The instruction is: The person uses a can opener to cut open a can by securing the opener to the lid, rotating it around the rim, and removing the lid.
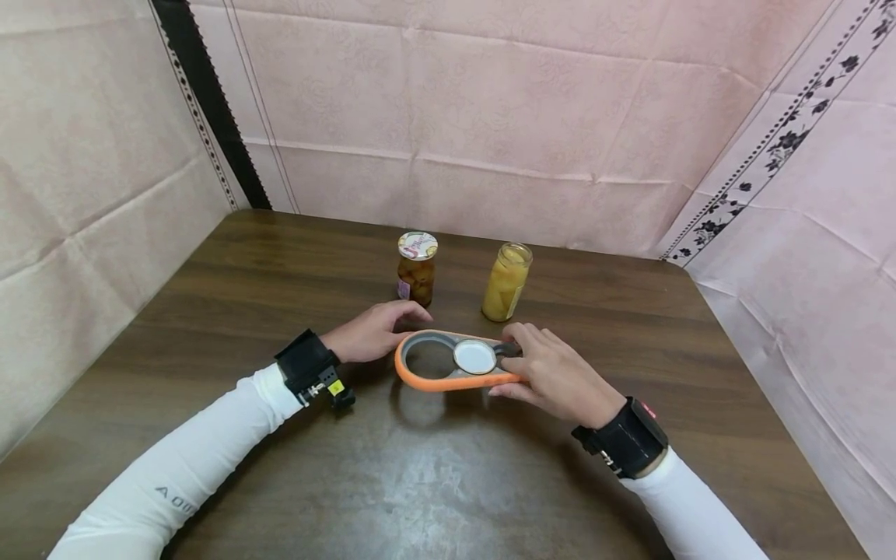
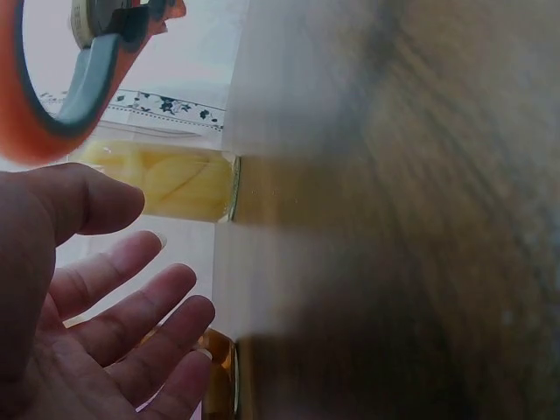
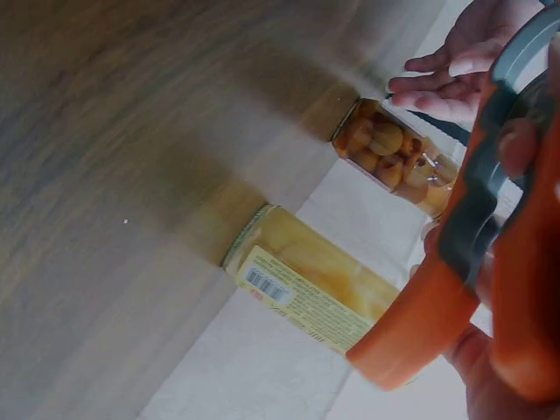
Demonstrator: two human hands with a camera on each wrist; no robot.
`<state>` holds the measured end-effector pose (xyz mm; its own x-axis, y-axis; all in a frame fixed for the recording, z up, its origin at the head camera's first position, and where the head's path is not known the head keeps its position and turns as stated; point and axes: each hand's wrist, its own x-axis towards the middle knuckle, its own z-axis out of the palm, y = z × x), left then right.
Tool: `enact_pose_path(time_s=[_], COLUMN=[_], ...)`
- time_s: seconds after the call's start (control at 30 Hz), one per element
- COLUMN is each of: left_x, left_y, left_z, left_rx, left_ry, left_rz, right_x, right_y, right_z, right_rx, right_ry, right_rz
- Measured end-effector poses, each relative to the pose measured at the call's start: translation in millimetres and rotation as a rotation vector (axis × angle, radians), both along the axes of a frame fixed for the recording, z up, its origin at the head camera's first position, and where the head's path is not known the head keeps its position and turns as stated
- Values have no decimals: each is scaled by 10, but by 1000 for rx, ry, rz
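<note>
The orange jar opener (image 1: 448, 365), a white lid (image 1: 474, 357) caught in it, was gripped at its handle by the curled fingers of the right hand (image 1: 556, 377), while the left hand (image 1: 371, 333), fingers relaxed and apart, was held just beside its far end.

Left wrist view: bench (image 2: 420, 210) smeared by blur, grain unreadable. Orange opener (image 2: 35, 105) cut off by the top and left edges; only an arc of the ring shows. Brown jar (image 2: 219, 376) mostly hidden behind the left hand (image 2: 79, 297) and cropped at the bottom edge.

Right wrist view: opener cropped at the right edge; right hand (image 3: 516, 367) shows fingertips only, so its grip is unclear. Yellow jar (image 3: 306, 280) label text too small to read.

Head view: white lid's (image 1: 474, 357) seating in the opener cannot be told.
</note>
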<state>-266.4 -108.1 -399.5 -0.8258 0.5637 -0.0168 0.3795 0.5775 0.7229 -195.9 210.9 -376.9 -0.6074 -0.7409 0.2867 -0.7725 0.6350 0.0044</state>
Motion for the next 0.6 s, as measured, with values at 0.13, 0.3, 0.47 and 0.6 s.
enact_pose_path(time_s=[0.13,0.3,0.47,0.6], left_x=[-22,-34,-36,-41], left_y=[-15,-26,-31,-32], left_z=[-12,-4,-12,-24], left_rx=[8,22,9,11], left_ry=[-9,-20,-19,-14], left_rz=[2,0,1,0], right_x=[29,54,44,32], right_y=[11,32,42,36], right_z=[4,-15,-49,-72], right_rx=[23,64,55,47], right_ry=[46,134,158,154], right_rz=[7,12,37,69])
